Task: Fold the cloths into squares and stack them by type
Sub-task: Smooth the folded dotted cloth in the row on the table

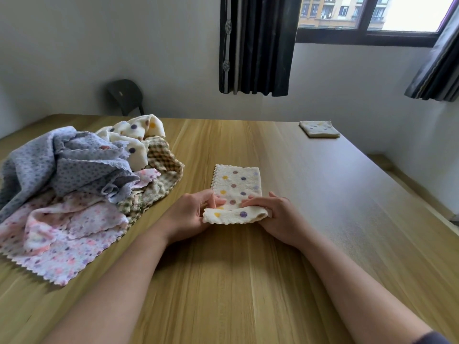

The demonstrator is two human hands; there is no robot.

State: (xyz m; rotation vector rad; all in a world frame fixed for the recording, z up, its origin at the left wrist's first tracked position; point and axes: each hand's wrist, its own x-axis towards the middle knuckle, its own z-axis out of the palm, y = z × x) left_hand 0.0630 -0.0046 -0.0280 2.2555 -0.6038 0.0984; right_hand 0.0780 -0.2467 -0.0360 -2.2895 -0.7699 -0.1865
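A wooden table (248, 281) fills the lower view, with a dark chair (125, 96) behind its far edge at 11 o'clock, a black curtain (258, 45) at 12, a window (367, 18) showing a yellow building (330, 11) at 1, and another dark curtain (439, 68) at 2 o'clock.

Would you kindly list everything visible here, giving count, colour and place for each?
dotted cloth: 1, cream with yellow, purple and brown dots, table centre, near end lifted
folded square: 1, cream with dots, far right of table
grey cloth: at least 1, grey with spots, top of the left pile
pink cloth: at least 1, pink with spots, front of the pile
checked cloth: 1, brown-green check, right of the pile
crumpled cream cloth: 1, dotted, back of the pile
table: 1, light wood
chair: 1, dark, behind the table
curtains: 2, dark, beside the window
left hand: pinches the dotted cloth's near end
right hand: pinches the same end
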